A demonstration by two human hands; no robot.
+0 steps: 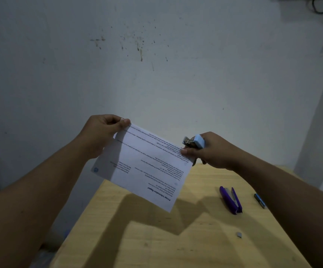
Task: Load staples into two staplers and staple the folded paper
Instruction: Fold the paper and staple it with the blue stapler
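A folded white printed paper (143, 167) hangs in the air above the table, tilted down to the right. My left hand (100, 136) pinches its upper left corner. My right hand (210, 151) grips a light blue stapler (194, 142) at the paper's right edge, with the thumb pressed on the sheet; the stapler's metal jaws sit at that edge. A purple stapler (230, 200) lies on the wooden table (156, 238) at the right, its top swung open.
A small blue pen-like object (260, 200) lies right of the purple stapler. A small grey strip of staples (239, 234) rests nearer the front right. A stained white wall stands behind the table, whose left edge runs diagonally.
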